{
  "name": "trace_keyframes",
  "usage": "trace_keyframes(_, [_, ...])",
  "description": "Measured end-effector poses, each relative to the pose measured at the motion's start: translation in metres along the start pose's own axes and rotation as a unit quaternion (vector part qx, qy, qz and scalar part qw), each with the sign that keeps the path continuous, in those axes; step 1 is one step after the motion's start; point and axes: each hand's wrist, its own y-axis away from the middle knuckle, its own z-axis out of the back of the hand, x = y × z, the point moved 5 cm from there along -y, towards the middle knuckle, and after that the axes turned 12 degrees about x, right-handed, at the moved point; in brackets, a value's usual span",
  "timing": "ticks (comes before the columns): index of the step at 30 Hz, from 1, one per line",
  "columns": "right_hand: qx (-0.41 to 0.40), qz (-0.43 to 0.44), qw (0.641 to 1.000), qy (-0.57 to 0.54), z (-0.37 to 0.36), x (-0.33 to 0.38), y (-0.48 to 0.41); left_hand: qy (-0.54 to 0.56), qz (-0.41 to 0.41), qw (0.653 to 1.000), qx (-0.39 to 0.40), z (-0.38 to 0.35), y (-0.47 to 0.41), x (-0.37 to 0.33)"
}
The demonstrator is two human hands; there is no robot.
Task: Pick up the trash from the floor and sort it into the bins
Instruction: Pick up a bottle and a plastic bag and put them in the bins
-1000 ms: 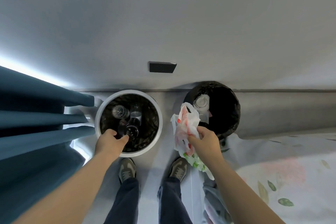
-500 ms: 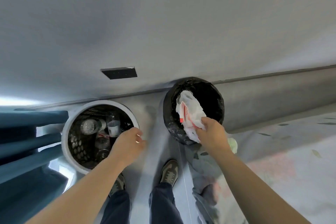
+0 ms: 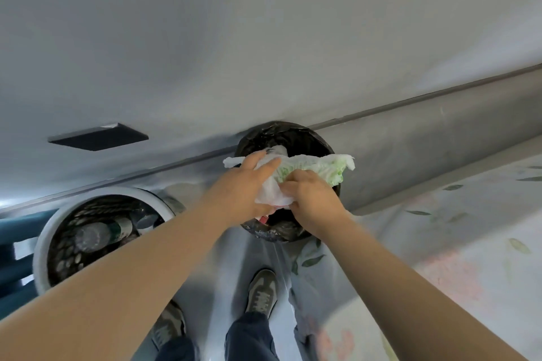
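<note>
Left hand [image 3: 243, 187], having left the white mesh bin [image 3: 44, 243], is joining right hand [image 3: 311, 199]; both are clamping the crumpled white-and-green plastic bag [image 3: 319, 168] over the black-lined bin [image 3: 322, 143].

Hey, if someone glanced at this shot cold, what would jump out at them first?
Both hands, left hand and right hand, meet at centre, gripping a crumpled white plastic bag with green print over the black-lined round bin by the wall. Lower left stands a white-rimmed mesh bin holding clear plastic bottles.
</note>
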Motion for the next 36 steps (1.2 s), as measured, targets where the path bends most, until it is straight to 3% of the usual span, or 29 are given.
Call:
trace_keyframes(5, [-0.015,0.022,1.0,-0.013,-0.016,-0.02,-0.011,-0.09,0.027,0.993,0.068,-0.013,-0.038,-0.004])
trace_keyframes(12, [-0.056,-0.041,0.997,-0.035,-0.043,-0.052,-0.001,-0.184,0.081,0.979,0.022,-0.035,-0.064,0.008])
trace_keyframes(18, [0.066,-0.064,0.995,-0.026,-0.069,-0.077,0.004,-0.244,0.08,0.967,0.01,-0.061,-0.074,0.024])
trace_keyframes(25, [0.111,-0.084,0.99,0.019,-0.103,-0.091,-0.027,-0.189,0.089,0.978,0.016,-0.096,-0.092,0.046])
trace_keyframes(32, [0.148,-0.166,0.972,0.081,-0.111,-0.093,-0.056,-0.175,0.077,0.98,0.061,-0.109,-0.11,0.051])
trace_keyframes(36, [0.114,-0.16,0.975,0.108,-0.097,-0.084,-0.051,-0.157,0.075,0.985,0.024,-0.095,-0.102,0.043])
